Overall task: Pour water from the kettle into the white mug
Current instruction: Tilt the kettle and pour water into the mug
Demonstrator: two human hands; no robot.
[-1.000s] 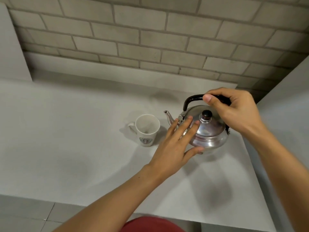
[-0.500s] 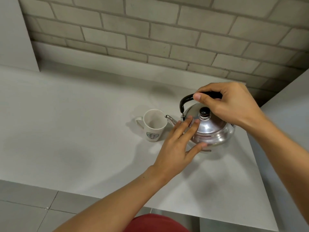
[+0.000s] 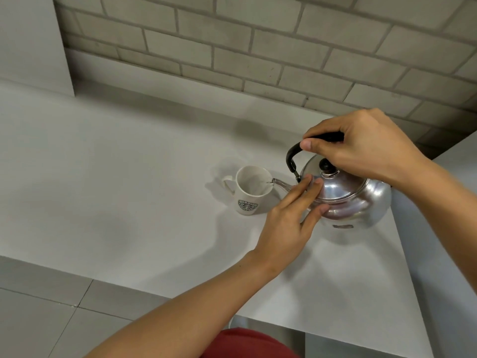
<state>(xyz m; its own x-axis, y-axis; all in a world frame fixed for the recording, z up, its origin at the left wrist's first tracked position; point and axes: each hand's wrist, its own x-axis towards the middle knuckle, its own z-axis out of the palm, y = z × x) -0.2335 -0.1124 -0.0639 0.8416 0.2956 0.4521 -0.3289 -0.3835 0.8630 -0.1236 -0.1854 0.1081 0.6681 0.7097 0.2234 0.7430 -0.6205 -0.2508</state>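
On the worktop (image 3: 129,177), the mug (image 3: 251,192) stands left of the kettle (image 3: 353,200), spout (image 3: 280,183) over its rim.

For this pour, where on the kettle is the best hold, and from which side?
Grip the black handle from above, as the right hand does: it arches over the lid, so the kettle hangs and tips spout-first toward the mug. The left hand steadies the lid edge from the near side.

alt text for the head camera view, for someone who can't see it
A right hand tilts a steel kettle by its black handle, spout over a white mug, while the left hand steadies the lid. Both stand on a pale counter below a brick wall.
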